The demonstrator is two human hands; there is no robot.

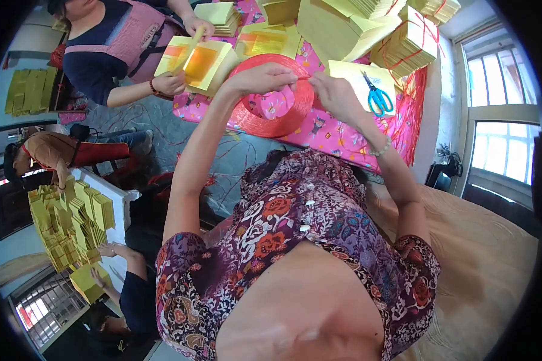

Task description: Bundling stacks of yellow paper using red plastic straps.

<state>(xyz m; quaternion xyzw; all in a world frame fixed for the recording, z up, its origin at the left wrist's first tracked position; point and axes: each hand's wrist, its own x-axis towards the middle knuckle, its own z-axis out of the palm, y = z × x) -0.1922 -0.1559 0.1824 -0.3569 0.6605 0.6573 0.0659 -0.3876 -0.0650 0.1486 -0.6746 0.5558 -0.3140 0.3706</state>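
Over a large roll of red plastic twine (pixel 277 127), my left hand (pixel 262 79) and my right hand (pixel 338 99) are raised close together. A short stretch of red strip (pixel 304 79) spans the gap between my fingertips, and both hands are pinched on it. The roll lies flat on a pink patterned tablecloth (pixel 322 133), which shows through its centre. To the right of my right hand, scissors with blue handles (pixel 379 101) rest on a pale yellow sheet (pixel 349 73).
Stacks of yellow paper tied with red twine (pixel 408 45) stand at the far right. Across the table, a co-worker in a pink apron (pixel 129 33) handles yellow paper with an orange patch (pixel 200 65). Loose red strands (pixel 412 129) hang at the table's right edge. Other people work at left.
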